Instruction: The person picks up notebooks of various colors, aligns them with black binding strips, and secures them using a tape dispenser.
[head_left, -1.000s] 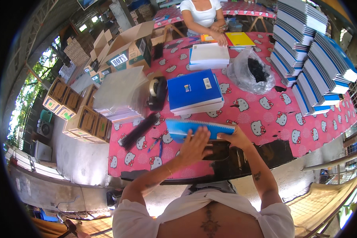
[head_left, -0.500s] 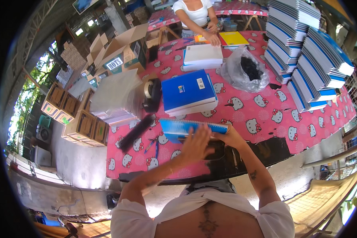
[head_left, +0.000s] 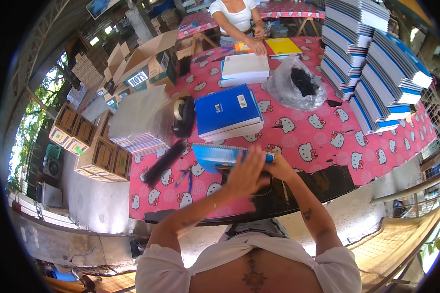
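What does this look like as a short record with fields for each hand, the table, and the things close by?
left hand: open, flat on a blue spiral notebook
right hand: grips the notebook's right end
table: pink patterned cloth
behind notebook: stack of blue notebooks
left of stack: black tape dispenser
far right: tall notebook piles
far side: another person's hand by a yellow notebook

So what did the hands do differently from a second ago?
The left hand has lifted off the light blue spiral notebook and now hovers over its right part, fingers spread. The right hand still grips the notebook's right end. The notebook, the stack of dark blue books and the pink patterned tablecloth stayed put.
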{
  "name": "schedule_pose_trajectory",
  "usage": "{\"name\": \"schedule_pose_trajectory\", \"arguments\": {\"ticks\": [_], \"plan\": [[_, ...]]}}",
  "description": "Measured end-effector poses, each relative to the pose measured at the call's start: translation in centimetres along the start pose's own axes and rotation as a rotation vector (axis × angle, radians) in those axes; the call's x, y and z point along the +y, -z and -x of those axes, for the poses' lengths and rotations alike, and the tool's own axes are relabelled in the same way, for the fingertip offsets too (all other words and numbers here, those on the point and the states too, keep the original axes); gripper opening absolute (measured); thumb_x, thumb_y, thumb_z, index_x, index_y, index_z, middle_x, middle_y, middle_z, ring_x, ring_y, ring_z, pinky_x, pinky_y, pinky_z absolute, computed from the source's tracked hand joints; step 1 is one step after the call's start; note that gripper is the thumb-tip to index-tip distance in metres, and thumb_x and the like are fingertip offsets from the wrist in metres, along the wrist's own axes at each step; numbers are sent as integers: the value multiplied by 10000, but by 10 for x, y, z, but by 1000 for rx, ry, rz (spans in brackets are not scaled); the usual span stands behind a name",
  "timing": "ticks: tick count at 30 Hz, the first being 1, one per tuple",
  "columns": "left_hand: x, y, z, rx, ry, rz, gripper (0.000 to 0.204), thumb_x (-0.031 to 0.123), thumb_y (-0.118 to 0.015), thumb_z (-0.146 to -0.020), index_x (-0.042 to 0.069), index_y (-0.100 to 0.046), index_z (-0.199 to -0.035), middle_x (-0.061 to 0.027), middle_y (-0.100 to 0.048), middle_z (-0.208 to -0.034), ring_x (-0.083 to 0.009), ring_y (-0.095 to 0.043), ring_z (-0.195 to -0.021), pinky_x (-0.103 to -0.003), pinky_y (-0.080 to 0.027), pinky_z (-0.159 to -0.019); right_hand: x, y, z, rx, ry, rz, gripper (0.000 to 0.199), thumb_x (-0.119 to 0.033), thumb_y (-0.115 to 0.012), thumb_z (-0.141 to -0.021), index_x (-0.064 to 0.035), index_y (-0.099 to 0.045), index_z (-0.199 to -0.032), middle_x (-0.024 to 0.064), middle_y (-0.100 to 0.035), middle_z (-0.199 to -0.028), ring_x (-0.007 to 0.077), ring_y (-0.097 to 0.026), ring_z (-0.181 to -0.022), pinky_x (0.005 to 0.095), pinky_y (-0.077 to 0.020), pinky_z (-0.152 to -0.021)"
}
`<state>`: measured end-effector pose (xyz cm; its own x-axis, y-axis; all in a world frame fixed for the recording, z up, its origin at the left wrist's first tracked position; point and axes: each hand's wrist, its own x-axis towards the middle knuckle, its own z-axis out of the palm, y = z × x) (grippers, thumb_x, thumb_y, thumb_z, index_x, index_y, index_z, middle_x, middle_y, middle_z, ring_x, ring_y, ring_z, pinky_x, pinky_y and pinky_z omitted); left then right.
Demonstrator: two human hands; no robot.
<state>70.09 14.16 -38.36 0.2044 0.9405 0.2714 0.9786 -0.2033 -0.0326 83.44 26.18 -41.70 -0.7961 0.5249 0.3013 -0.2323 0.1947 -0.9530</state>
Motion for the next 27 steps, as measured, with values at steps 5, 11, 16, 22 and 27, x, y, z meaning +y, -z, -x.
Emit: {"name": "schedule_pose_trajectory", "arguments": {"ticks": [5, 11, 16, 22, 27], "plan": [[-13, 30, -56, 265, 33, -19, 837, 534, -501, -951, -71, -313, -1498, -292, -289, -1567, -440, -269, -1466, -612, -195, -1158, 7, 10, -1, -34, 37, 44, 241, -19, -641, -900, 1, -664, -1139, 63, -733, -1053, 91, -620, -941, 323, -522, -851], [34, 1, 49, 467, 316, 380, 745, 485, -391, -1034, -65, -257, -1518, -292, -316, -1547, -436, -302, -1447, -548, -239, -1166, -3, -9, 23, 210, -272, 316, 333, -148, -756, -854, 43, -633, -1097, 150, -725, -935, 197, -691, -815, 347, -541, -764], [1, -12, 84, 256, 822, 1024, 684, 473, -441, -1028, -15, -336, -1497, -263, -399, -1503, -382, -414, -1383, -428, -291, -1159, -31, -71, 88, 107, 83, 485, 457, -268, -784, -841, -111, -623, -1239, 77, -623, -1155, 275, -594, -1036, 427, -474, -892], [-128, -51, 172, 209, 915, -163, 594, 412, -637, -931, 19, -536, -1365, -280, -572, -1292, -430, -525, -1225, -478, -399, -1062, 7, -105, 41, 59, 506, 1259, 411, -250, -740, -825, -273, -661, -1228, -12, -537, -1222, 231, -484, -1101, 484, -318, -932], [-139, -65, 236, 143, 824, 0, 550, 378, -593, -952, 16, -524, -1360, -243, -625, -1193, -370, -573, -1173, -526, -444, -969, -41, -132, 12, 159, 437, 1182, 364, -179, -724, -832, -186, -689, -1194, 16, -566, -1194, 257, -503, -1068, 467, -357, -884]]}}
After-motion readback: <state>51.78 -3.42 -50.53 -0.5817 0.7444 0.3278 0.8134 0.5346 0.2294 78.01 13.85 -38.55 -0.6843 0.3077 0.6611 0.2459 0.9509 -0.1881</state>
